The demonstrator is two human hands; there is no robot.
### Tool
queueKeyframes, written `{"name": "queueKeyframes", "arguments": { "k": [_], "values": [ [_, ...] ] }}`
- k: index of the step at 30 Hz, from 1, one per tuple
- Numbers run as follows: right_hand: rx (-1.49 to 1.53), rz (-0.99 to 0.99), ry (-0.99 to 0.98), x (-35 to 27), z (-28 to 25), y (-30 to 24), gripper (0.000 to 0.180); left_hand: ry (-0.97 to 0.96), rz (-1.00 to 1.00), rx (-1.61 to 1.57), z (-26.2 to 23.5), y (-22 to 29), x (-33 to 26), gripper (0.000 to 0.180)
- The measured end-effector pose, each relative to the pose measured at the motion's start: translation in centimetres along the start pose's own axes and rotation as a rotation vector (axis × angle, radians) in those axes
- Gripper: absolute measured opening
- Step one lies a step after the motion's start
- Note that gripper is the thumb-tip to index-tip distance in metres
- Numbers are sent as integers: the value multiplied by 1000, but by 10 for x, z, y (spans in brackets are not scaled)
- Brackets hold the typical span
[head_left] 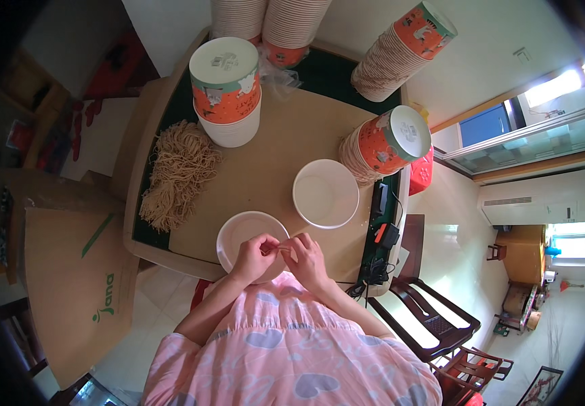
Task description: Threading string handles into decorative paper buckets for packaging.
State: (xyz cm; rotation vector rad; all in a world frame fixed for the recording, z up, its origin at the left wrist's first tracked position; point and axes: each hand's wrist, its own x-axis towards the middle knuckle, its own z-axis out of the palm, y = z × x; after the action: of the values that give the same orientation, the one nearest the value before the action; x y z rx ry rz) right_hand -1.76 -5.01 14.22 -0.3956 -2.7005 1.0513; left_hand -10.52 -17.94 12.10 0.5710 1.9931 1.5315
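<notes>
- Nearest the person, at the table's front edge, the left hand (254, 256) and right hand (308, 257) meet fingertip to fingertip, pinched together on a thin pale strand of dried noodle (281, 249).
- Directly beneath both hands sits a shallow round white paper bowl (238, 230); the strand is held just above its near rim.
- Step in hand, by judgement: breaking or portioning the strand over that bowl. A follow-on move would call for parting the fingertips while they stay above the bowl.
- Right of it stands a deeper white paper cup (325, 193), apparently empty.
- Left, well apart from the hands, lies a loose heap of tan dried noodles (176, 174) on the brown cardboard-covered tabletop (292, 135).
- Farthest back stand stacks of orange-printed paper cups (226, 88).
</notes>
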Motion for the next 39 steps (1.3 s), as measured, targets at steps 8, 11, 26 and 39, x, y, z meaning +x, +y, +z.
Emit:
{"name": "queueKeyframes", "arguments": {
  "k": [8, 11, 26, 39],
  "values": [
    [238, 103, -72, -3, 6, 5, 12, -66, -162, -277, -10, -3, 3, 17],
    [244, 119, -47, -2, 6, 3, 11, -93, -176, -283, -13, -8, 2, 19],
    [227, 47, 14, -1, 11, 3, 9, -45, -92, -152, -9, -10, 3, 2],
    [185, -20, 24, -4, 14, 5, 5, -217, -228, -286, -12, -12, -4, 5]
  ]
}}
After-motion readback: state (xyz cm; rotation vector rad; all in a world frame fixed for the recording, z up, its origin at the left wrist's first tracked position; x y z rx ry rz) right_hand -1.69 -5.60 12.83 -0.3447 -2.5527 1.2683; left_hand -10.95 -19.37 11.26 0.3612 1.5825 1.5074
